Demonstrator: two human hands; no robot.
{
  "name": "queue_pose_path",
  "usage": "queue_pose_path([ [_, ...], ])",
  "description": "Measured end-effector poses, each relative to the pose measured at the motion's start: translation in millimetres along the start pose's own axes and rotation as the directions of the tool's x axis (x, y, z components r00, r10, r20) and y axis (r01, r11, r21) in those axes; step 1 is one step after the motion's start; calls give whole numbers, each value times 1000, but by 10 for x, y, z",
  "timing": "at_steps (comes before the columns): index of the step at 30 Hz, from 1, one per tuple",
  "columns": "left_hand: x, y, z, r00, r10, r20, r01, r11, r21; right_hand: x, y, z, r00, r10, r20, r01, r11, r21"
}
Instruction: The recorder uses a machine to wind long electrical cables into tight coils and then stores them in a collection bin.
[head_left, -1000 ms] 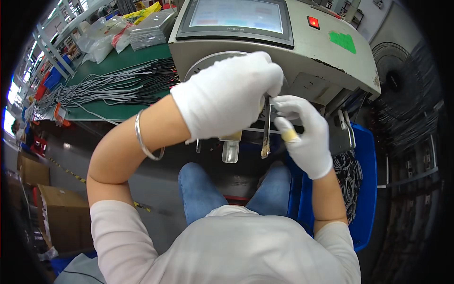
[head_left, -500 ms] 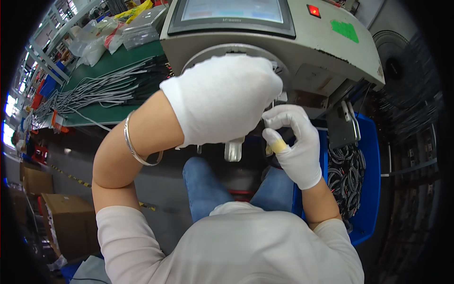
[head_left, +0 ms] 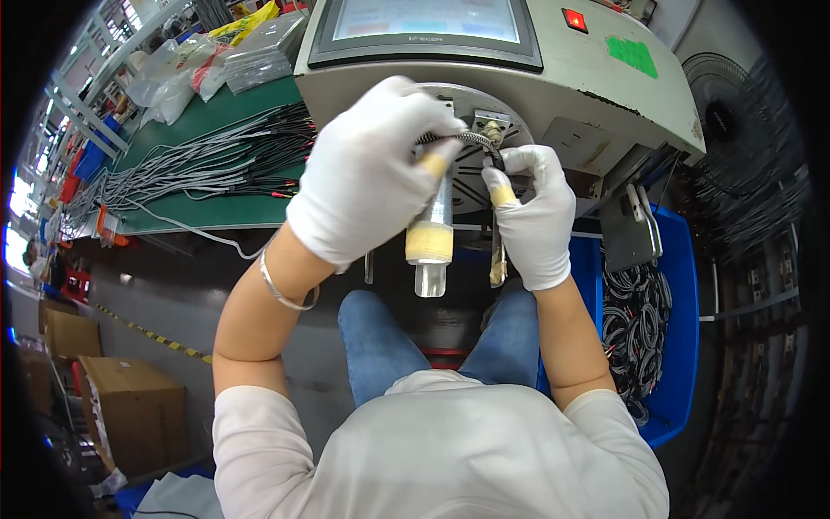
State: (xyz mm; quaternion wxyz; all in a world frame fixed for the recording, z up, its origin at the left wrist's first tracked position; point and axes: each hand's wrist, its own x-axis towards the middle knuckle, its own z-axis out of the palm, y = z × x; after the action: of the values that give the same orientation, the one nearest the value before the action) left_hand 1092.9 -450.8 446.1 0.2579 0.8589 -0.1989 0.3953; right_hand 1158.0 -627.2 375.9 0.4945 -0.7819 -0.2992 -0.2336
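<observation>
A short grey braided cable [head_left: 468, 137] stretches between my two white-gloved hands, in front of the machine's round metal plate [head_left: 513, 130]. My left hand [head_left: 367, 173] is closed around it, with a taped thumb showing below. At the other end, my right hand [head_left: 534, 216] pinches a dark part of the cable between thumb and forefinger. Below my hands a metal spindle [head_left: 430, 245] wrapped in yellowish tape points toward me, and a thin rod [head_left: 498, 259] stands beside it. My left fingers cover part of the plate and spindle.
The machine [head_left: 605, 91] carries a screen [head_left: 425, 22] and a lit red switch [head_left: 574, 20]. Grey cables [head_left: 199, 160] lie on the green bench [head_left: 194, 97] at left. Coiled cables [head_left: 635, 324] fill a blue bin [head_left: 680, 346] at right. Cardboard boxes [head_left: 138, 406] stand at lower left.
My left hand has swung back to the left and turned, uncovering the plate, spindle and cable. My right hand has moved slightly up, still pinching.
</observation>
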Motion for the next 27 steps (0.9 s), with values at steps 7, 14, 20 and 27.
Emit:
queue_pose_path([
  [7, -563, -388, -399, 661, -678, 323, 737, 502, -453, 6, -14, 34, 989, 33, -145, -4, 980, 198],
  [14, -1528, -1262, -541, 624, -709, 329, 748, 421, -513, 46, 8, 41, 994, 0, -109, 13, 993, 114],
  [20, -1855, -1422, -459, 564, -758, 328, 760, 320, -566, 40, 56, -78, 998, 19, -56, -8, 982, 187],
  [27, -1953, -1441, -455, 583, -740, 337, 731, 295, -616, -109, 73, -251, 985, 148, -94, -112, 944, 310],
])
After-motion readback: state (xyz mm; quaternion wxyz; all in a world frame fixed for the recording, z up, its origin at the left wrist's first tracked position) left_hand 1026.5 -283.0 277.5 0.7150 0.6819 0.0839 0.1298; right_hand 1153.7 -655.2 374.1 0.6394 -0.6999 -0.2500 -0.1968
